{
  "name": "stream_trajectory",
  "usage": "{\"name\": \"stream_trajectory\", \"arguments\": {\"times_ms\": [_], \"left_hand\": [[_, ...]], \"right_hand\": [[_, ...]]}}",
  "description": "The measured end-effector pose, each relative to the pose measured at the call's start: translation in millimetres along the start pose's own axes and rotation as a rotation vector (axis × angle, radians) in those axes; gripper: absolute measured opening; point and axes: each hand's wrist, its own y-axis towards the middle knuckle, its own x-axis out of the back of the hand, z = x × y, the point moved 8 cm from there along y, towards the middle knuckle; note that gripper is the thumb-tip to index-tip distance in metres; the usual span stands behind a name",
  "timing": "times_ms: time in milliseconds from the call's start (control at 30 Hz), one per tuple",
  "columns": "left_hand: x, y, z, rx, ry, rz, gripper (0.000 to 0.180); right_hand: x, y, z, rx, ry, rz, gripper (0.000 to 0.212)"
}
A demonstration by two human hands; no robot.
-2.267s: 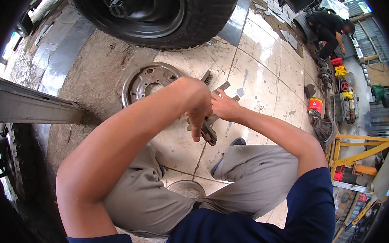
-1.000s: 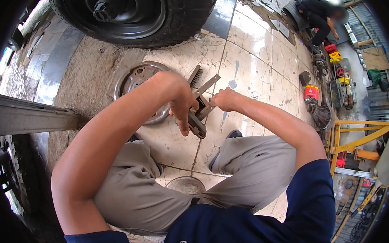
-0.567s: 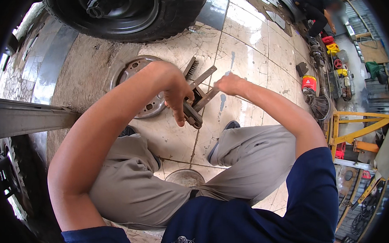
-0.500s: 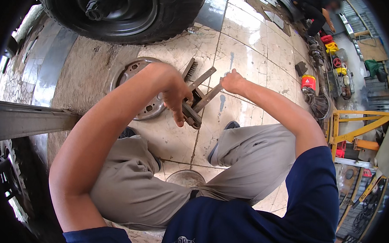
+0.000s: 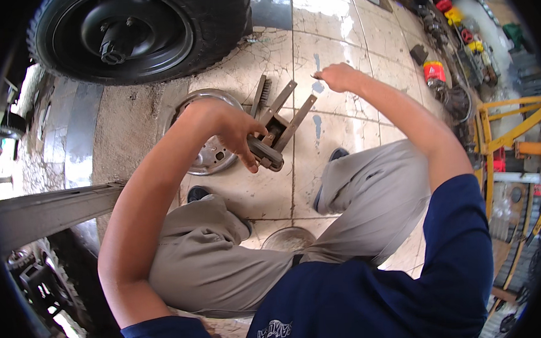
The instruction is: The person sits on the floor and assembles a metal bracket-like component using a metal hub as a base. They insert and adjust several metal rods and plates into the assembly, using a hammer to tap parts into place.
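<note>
My left hand [image 5: 235, 131] grips the rounded end of a two-armed metal bracket [image 5: 289, 132], a dark, worn piece whose two flat arms point away from me. My right hand [image 5: 341, 78] is apart from it, to the far right of the arm tips. Its fingers are pinched together, and a small dark tip shows at them; I cannot make out what it is. Beyond the bracket is a wire brush [image 5: 258, 96] with dark bristles. Under my left forearm and hand lies a round steel wheel rim [image 5: 207, 163], partly covered.
A large black tyre [image 5: 216, 32] on its wheel stands at the far left. At left a grey metal beam [image 5: 55, 214] juts in. Along the right are a red-and-yellow can [image 5: 434, 72], greasy parts and a yellow metal frame [image 5: 516, 119]. A round stool [image 5: 287, 239] shows between my legs.
My right hand has come off the bracket's arm and moved up and away from it. The bracket stays in my left hand. The whole view has shifted, showing more of the tyre.
</note>
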Motion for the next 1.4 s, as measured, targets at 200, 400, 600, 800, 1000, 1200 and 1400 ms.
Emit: {"name": "stream_trajectory", "arguments": {"times_ms": [200, 400, 600, 800, 1000, 1200, 1400], "left_hand": [[4.3, -3.8, -15.2, 0.039, 0.04, -0.013, 0.084], [-1.4, 1.4, -21.9, -0.141, -0.027, -0.043, 0.094], [-13.1, 12.4, -52.1, -0.25, -0.078, -0.032, 0.087], [-0.8, 11.8, -61.4, -0.112, 0.071, -0.07, 0.074], [3.3, 3.5, -69.8, -0.216, 0.057, -0.293, 0.069], [-4.7, -3.1, -81.3, -0.373, 0.074, -0.592, 0.061], [-14.3, -7.5, -73.4, -0.43, 0.084, -0.757, 0.047]], "right_hand": [[0.1, 10.1, 40.5, 0.184, 0.199, 0.002, 0.04], [22.0, 15.8, 41.1, 0.196, 0.174, -0.037, 0.032], [37.5, 0.4, 68.0, 0.243, 0.044, 0.024, 0.025], [58.7, -13.9, 80.7, 0.284, 0.138, 0.007, 0.029], [79.0, -6.4, 29.0, 0.161, 0.245, -0.186, 0.02], [76.1, -4.2, 3.4, 0.059, 0.156, -0.243, 0.025], [94.8, 50.2, 45.3, 0.012, 0.242, -0.057, 0.026]]}}
